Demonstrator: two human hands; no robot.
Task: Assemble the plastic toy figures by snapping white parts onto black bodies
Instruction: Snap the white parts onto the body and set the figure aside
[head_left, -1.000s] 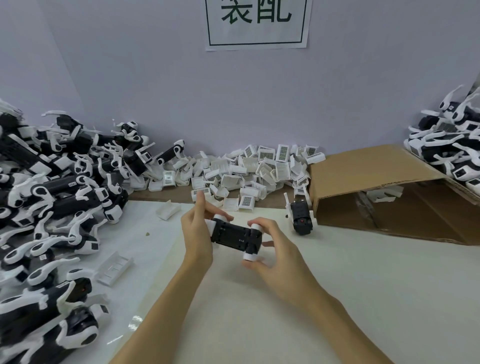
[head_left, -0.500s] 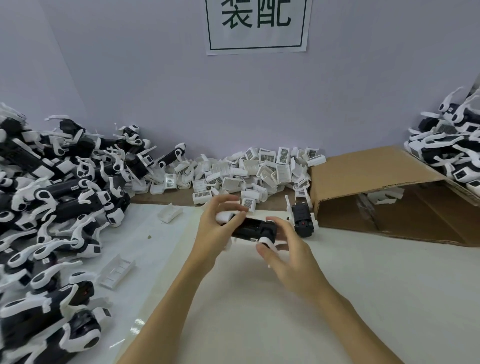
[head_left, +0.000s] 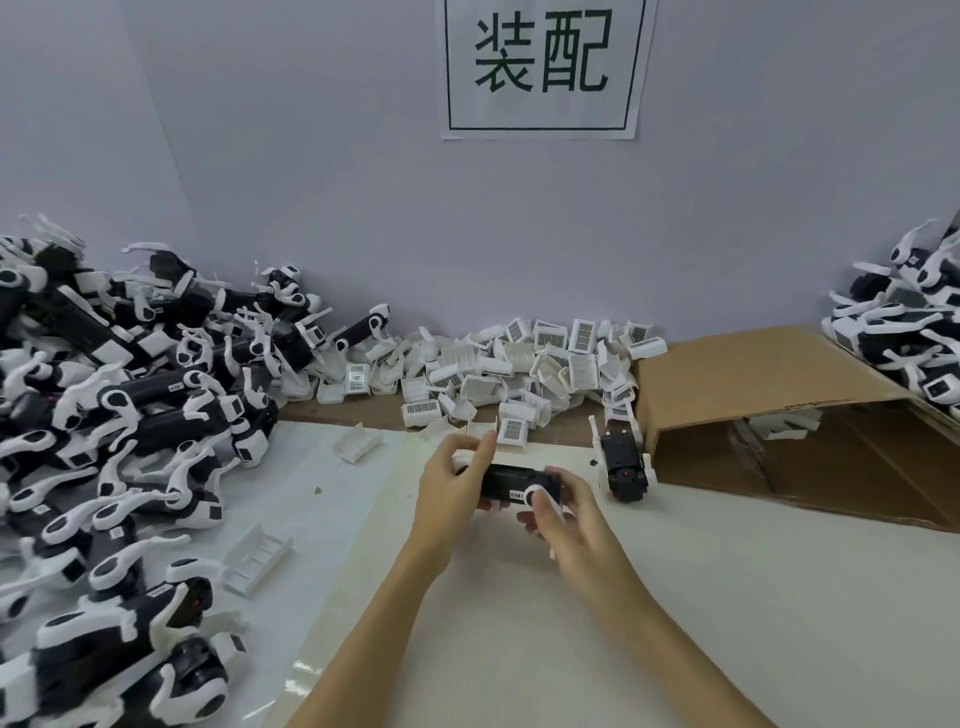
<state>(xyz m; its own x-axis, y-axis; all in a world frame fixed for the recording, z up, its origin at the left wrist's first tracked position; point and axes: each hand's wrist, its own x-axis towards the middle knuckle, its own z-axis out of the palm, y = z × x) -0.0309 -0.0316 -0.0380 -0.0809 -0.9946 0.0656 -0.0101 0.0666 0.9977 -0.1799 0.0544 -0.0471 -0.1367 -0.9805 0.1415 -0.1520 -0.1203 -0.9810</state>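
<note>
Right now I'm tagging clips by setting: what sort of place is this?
Likely a toy assembly bench: a heap of black-and-white figures, a pile of loose white parts, and a wall sign reading 装配.

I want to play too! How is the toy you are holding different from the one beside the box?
The held black body is up in both hands, left hand and right hand, lying sideways. The toy by the cardboard box rests alone on the table, pointing toward us. Both are black with white parts.

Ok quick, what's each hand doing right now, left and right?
Left hand: grips the left end of the black toy body.
Right hand: holds the body's right end, thumb on its round white part.
</note>
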